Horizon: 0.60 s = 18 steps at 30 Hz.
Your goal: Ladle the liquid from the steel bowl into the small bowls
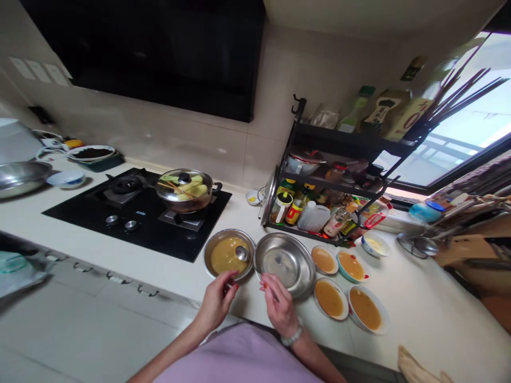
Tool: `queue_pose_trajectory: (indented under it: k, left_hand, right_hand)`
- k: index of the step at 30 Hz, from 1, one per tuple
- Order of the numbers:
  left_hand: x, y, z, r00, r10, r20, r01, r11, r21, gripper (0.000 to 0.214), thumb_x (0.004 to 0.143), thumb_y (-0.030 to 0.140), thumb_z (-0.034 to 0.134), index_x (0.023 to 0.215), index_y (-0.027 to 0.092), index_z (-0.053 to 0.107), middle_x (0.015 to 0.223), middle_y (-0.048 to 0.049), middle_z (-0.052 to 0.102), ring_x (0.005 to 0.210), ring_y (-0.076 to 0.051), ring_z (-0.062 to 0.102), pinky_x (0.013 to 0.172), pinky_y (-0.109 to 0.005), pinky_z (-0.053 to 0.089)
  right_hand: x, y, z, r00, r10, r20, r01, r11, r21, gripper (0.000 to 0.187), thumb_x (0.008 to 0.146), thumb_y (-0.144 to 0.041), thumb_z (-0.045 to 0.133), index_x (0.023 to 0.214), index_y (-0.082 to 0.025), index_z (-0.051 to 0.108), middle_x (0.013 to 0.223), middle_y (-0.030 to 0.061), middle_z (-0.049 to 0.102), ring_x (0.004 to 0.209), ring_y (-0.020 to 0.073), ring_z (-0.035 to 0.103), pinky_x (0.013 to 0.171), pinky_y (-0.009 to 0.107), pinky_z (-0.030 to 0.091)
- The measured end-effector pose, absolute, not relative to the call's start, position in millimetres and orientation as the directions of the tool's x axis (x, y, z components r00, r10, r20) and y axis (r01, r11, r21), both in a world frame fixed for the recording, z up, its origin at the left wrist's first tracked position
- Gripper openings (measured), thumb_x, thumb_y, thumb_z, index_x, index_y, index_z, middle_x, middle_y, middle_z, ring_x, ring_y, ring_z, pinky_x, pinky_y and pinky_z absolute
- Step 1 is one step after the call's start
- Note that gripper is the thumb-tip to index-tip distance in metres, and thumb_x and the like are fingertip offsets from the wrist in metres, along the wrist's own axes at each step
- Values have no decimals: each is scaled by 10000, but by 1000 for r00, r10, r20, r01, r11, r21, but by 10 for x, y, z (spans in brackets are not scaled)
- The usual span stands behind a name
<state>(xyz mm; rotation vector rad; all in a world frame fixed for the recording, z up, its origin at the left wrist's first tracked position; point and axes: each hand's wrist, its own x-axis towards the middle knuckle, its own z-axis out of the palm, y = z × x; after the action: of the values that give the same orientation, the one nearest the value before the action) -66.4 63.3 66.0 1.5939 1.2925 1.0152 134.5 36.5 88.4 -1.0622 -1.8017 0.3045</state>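
My left hand is at the near rim of a metal basin of yellowish-brown liquid, its fingers loosely bent and the thumb a little apart. Nothing shows in it. A metal ladle lies in that liquid. My right hand, with a bracelet at the wrist, is in front of a wider metal basin that shows a bare, shiny inside. Its fingers are half bent, with no object seen in them. Whether either hand touches a rim, I cannot tell.
Several bowls of orange-brown liquid stand to the right of the basins. Behind them is a black rack with bottles and jars. A glass-lidded pot sits on the black gas hob at left. A cloth lies near the right front edge.
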Motion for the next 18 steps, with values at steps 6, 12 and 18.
queue_pose_trajectory:
  k: [6, 12, 18]
  left_hand:
    - [-595, 885, 707, 409, 822, 395, 544, -568, 617, 230, 905, 263, 500, 1029, 204, 685, 983, -93, 587, 864, -177, 623, 759, -306, 535]
    - [-858, 1046, 694, 468, 776, 423, 635, -628, 449, 176, 904, 180, 474, 800, 188, 615, 841, -47, 583, 751, -145, 590, 683, -247, 498]
    - [-1034, 1195, 734, 288, 865, 410, 713, -480, 512, 134, 867, 160, 463, 749, 199, 512, 753, -14, 529, 641, -130, 549, 626, -252, 481]
  right_hand:
    - [988, 554, 804, -293, 828, 479, 520, 558, -647, 343, 915, -126, 463, 1240, -200, 546, 1032, 107, 636, 984, 216, 634, 863, 383, 561]
    - [1665, 374, 928, -178, 916, 358, 598, 390, -700, 544, 898, -245, 532, 1425, -225, 402, 1175, 123, 625, 968, 219, 652, 777, 341, 583]
    - [3585, -302, 660, 595, 660, 460, 764, -286, -578, 499, 817, -457, 463, 1135, -108, 622, 911, 179, 687, 719, 294, 676, 657, 451, 573]
